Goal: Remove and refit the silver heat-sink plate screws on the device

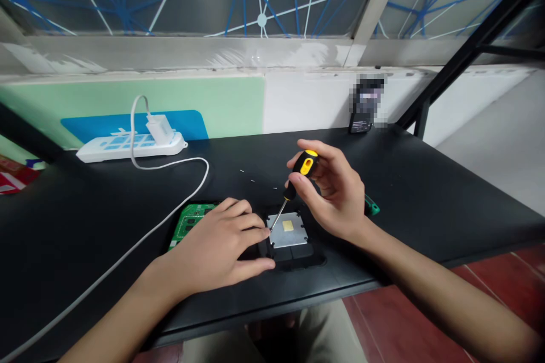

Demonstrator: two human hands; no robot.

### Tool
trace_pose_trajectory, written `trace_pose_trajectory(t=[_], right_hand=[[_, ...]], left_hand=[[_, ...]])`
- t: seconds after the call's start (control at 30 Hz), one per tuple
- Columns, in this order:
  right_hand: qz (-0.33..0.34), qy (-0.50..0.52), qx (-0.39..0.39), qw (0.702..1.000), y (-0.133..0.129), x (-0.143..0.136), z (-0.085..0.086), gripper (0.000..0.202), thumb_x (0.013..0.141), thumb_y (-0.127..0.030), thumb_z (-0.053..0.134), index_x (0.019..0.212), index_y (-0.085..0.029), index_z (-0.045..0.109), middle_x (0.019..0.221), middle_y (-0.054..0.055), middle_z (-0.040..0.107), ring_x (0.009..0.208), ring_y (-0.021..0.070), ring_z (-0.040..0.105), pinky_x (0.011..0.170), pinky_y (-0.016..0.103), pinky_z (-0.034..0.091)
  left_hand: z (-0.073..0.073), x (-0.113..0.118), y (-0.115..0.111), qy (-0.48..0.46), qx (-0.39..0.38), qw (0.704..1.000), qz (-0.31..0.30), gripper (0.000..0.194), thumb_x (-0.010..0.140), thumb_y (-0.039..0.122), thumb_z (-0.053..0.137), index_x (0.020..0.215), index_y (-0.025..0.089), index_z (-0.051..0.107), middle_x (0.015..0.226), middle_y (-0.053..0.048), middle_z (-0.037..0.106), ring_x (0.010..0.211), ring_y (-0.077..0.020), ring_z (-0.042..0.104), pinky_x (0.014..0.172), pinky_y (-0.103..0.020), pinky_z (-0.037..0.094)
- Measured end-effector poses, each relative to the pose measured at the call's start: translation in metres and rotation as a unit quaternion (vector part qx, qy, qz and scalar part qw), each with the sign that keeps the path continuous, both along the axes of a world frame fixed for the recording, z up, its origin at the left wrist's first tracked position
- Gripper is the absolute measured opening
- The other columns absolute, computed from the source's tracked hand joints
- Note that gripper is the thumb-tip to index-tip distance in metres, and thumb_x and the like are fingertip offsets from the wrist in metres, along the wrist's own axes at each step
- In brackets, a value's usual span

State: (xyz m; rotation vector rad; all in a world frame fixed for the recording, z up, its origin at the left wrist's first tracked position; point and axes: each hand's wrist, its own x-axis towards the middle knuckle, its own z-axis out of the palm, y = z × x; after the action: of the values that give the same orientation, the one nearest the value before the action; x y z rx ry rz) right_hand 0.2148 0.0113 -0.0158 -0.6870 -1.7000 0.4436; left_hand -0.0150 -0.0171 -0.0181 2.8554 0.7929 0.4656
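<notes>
My right hand [334,193] is closed around a screwdriver [306,164] with a black and yellow handle. Its thin shaft slants down to the left, and the tip meets the left edge of a silver metal plate [279,239]. A small beige square [288,226] sits on that plate, which lies in a black plastic housing [309,261]. My left hand [225,244] rests with fingers stretched out over the housing's left side, an index fingertip beside the screwdriver tip. Under and behind this hand lies a green circuit board [189,221], partly covered.
Several tiny screws [252,181] lie beyond the housing. A green-handled tool [372,206] is partly hidden behind my right wrist. At the back stand a white power strip [128,146] with a plugged-in charger [159,129] and a phone [364,105]. A white cable [166,212] crosses the left side.
</notes>
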Motion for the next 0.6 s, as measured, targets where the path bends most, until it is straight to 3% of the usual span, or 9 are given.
trace_pose_trajectory(t=[0.3,0.6], right_hand=[[0.084,-0.028,0.034,0.996,-0.002,-0.005,0.002,0.062,0.090,-0.007,0.063,0.146,-0.026,0.045,0.125,0.009,0.068,0.090,0.0158,0.073,0.079,0.035,0.066],[0.136,-0.068,0.078,0.985,-0.003,-0.009,0.013,0.062,0.089,-0.005,0.058,0.147,-0.023,0.044,0.122,0.011,0.060,0.111,0.0210,0.067,0.077,0.035,0.066]], left_hand=[[0.002,0.000,0.000,0.009,-0.017,1.000,0.001,0.031,0.096,0.047,0.065,0.109,0.020,0.072,0.103,-0.004,0.073,0.097,-0.0241,0.060,0.088,-0.040,0.042],[0.000,-0.001,-0.001,0.025,-0.013,1.000,0.009,0.032,0.095,0.050,0.064,0.107,0.021,0.071,0.108,-0.006,0.072,0.103,-0.0272,0.061,0.091,-0.042,0.042]])
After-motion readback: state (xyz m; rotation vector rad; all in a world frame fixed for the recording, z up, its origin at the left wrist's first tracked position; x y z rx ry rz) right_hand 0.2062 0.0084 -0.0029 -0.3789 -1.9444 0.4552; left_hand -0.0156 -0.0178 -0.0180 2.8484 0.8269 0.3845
